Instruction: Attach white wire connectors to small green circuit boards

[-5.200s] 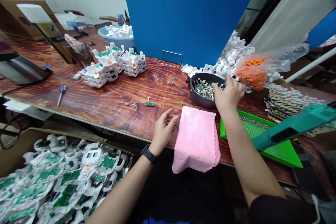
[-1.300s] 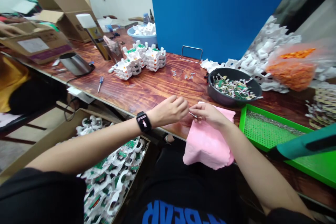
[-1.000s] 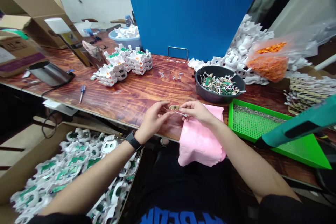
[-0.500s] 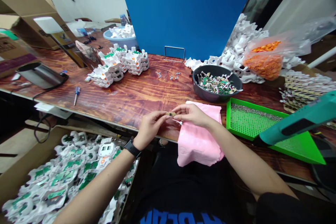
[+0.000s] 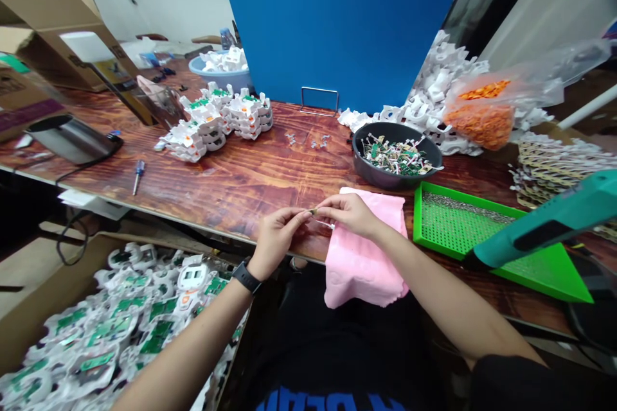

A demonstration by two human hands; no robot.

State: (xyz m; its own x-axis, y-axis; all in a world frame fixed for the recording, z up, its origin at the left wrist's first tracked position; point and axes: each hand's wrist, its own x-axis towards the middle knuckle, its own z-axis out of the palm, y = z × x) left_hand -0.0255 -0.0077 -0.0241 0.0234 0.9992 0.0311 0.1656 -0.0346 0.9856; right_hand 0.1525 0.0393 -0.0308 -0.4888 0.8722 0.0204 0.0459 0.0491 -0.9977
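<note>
My left hand (image 5: 276, 237) and my right hand (image 5: 348, 213) meet above the near edge of the wooden table (image 5: 250, 173). Both pinch one small circuit board with thin wires (image 5: 314, 211) between fingertips. A black watch sits on my left wrist. Under my right hand a pink cloth (image 5: 366, 250) drapes over the table edge. Behind it stands a dark bowl (image 5: 396, 155) filled with small boards and wires.
A green mesh tray (image 5: 482, 231) and a teal tool (image 5: 544, 221) lie to the right. Stacks of white housings (image 5: 216, 121) sit at the back left, a screwdriver (image 5: 137, 174) nearer. A box of white housings with green boards (image 5: 120, 321) stands below left. An orange-filled bag (image 5: 482, 119) rests at the back right.
My right hand left the bowl and joined my left hand at the table edge; both now pinch the small board. In the last half second the hands barely shift.
</note>
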